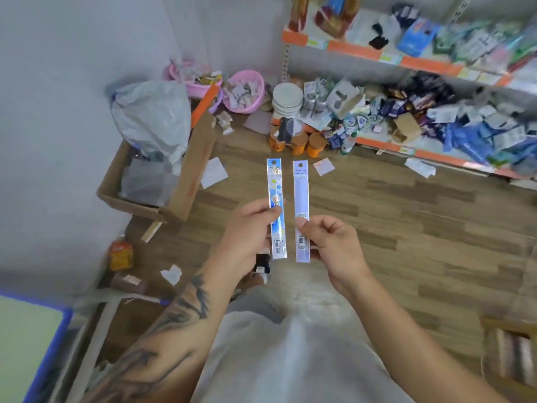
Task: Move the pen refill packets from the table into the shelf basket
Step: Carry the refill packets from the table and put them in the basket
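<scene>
above the wood-plank floor (406,228), two long, flat, glossy plastic packets stand upright side by side, near each other but apart. the blue packet (276,199), printed with a cartoon figure and a barcode low down, is pinched at its middle between thumb and fingers of the left hand (250,237), whose forearm bears dark tattoo strokes. the lilac packet (301,199), paler and plainer with a punched hang-hole at its top, is pinched near its lower half by the right hand (331,245), the other fingers loosely curled. beyond them, orange-edged metal shelves (406,61) hold heaps of crinkly wrapped goods and a stack of round white plates (287,100). left of that sit pink plastic baskets (247,91) of paper-wrapped bits, and an open cardboard box (186,181) with a crumpled grey bag (151,114).
</scene>
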{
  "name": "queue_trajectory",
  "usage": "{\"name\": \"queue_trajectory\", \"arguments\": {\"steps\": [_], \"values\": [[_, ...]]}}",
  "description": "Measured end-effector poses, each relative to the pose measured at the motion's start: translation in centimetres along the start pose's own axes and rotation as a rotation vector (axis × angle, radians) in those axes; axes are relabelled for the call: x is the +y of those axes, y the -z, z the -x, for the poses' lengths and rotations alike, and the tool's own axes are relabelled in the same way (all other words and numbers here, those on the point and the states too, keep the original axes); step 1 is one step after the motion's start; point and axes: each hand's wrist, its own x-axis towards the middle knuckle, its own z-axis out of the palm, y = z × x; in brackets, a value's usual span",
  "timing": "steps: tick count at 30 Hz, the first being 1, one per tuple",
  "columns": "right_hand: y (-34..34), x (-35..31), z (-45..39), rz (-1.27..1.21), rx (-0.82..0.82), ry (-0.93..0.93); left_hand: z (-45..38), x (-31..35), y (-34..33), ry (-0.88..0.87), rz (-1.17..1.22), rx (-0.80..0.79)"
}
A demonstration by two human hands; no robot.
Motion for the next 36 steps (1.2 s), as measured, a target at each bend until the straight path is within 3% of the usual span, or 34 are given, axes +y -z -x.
{"name": "queue_trajectory", "arguments": {"steps": [10, 17, 27, 36], "values": [[0.3, -12.7, -11.0, -0.042, 0.123, 0.069, -12.7, 13.5, -5.4, -0.05, -0.055, -0.181], [2.1, -15.6, -16.1, -0.106, 0.223, 0.081, -18.1, 18.4, -9.2, -0.076, -0.178, -0.245], [7.6, -21.2, -26.8, -0.218, 0.228, 0.08, -26.2, 24.7, -16.8, -0.061, -0.232, -0.168], [16.8, -34.6, -37.9, -0.132, 0.084, 0.217, -33.6, 36.4, -28.4, -0.172, -0.161, -0.053]]}}
